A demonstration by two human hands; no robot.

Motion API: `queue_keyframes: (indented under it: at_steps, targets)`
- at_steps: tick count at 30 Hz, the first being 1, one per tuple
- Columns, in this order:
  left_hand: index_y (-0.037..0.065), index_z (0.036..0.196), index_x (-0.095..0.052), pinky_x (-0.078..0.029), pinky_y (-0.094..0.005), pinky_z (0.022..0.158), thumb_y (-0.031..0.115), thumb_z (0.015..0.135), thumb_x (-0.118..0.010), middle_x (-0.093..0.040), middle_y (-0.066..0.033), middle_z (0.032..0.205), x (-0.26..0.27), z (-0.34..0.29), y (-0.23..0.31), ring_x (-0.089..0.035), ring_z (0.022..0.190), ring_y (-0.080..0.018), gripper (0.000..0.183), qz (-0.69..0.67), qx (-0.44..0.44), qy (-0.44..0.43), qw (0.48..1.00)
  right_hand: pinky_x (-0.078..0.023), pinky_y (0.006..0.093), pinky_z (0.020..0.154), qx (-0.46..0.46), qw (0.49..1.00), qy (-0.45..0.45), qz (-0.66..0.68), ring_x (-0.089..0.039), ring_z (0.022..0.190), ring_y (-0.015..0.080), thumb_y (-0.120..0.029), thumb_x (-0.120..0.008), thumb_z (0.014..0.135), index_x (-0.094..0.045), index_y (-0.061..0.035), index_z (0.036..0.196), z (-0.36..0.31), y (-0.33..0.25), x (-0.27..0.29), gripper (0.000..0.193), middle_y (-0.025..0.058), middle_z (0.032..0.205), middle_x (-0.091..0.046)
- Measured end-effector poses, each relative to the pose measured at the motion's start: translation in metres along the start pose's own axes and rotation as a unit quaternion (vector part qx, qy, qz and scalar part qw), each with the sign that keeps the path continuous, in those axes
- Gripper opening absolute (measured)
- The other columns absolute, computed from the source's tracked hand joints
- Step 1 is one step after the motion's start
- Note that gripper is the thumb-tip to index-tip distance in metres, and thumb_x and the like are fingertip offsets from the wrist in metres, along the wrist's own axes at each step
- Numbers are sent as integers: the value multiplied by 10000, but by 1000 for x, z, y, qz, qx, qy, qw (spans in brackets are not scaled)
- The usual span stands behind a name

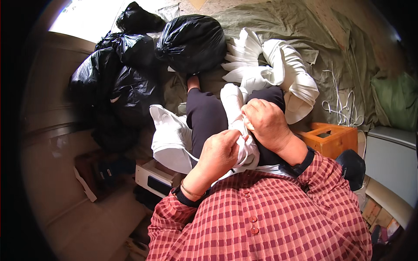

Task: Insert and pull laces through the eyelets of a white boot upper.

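A white shoe upper (232, 101) lies lengthwise over my lap, between my dark-trousered knees. My left hand (221, 150) is closed in a pinch on a white shoelace (240, 157) at the upper's near end. Just right of it and a little farther off, my right hand (266, 121) is closed too, fingers pressed together against the upper's right edge. What lies between those fingertips is mostly hidden. Beside my left knee sits a bunch of white uppers (170, 137). Beyond my right knee lies a long nested stack of white uppers (294, 71).
Several black plastic bags (191, 43) bulge at the far left and centre. A wooden stool (333, 140) stands by my right arm, with loose white laces (344, 111) beyond it. An open drawer-like box (154, 177) is near my left elbow. Greenish cloth (278, 21) covers the floor ahead.
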State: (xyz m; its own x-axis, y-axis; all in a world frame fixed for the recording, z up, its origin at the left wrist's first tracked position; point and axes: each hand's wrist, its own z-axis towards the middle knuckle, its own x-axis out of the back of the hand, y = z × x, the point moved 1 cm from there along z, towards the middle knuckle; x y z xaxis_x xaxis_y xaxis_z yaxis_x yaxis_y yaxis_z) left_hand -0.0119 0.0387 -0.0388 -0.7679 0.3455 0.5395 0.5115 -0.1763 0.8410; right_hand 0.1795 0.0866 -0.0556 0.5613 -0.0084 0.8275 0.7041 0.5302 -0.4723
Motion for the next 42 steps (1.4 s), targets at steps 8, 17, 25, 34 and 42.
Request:
queue_keyframes:
  at_steps: [8, 17, 25, 34, 42]
  targets:
    - [-20, 951, -652, -527, -451, 699, -74, 881, -637, -656, -235, 849, -1, -3, -1, -668, 802, -455, 90, -15, 20, -2, 1000, -578, 424, 821, -143, 976, -102, 129, -701, 925, 329, -94, -765, 876, -713, -40, 1060, -6, 5, 13, 199, 126, 992, -677]
    - [-23, 962, -665, -524, -425, 695, -35, 927, -668, -654, -233, 844, -1, -3, -2, -664, 779, -437, 37, -22, 21, 3, 1000, -581, 458, 827, -170, 956, -164, 171, -722, 931, 357, -149, -705, 877, -744, -56, 937, 8, 13, 16, 118, 141, 956, -711]
    - [-18, 915, -635, -510, -407, 655, -2, 971, -590, -605, -171, 753, 8, -14, -20, -625, 678, -273, 73, -114, 72, 47, 990, -563, 434, 796, -69, 962, -231, 131, -693, 879, 336, -81, -687, 877, -687, -74, 988, 25, 22, 15, 111, 128, 933, -682]
    - [3, 921, -647, -547, -499, 667, -18, 794, -659, -647, -209, 782, 11, -31, -6, -676, 729, -422, 129, 8, -43, -51, 998, -572, 439, 822, -1, 997, -70, 21, -668, 984, 320, -95, -680, 911, -596, -83, 1148, 8, 6, -1, 251, 99, 1077, -649]
    - [39, 1033, -626, -577, -510, 696, 83, 828, -766, -664, -187, 882, 18, -30, 45, -707, 795, -409, 252, 24, -87, -29, 995, -468, 424, 1088, 148, 981, -112, 50, -583, 1306, 301, -111, -710, 865, -702, -90, 1292, -2, -14, 13, 427, 108, 1446, -593]
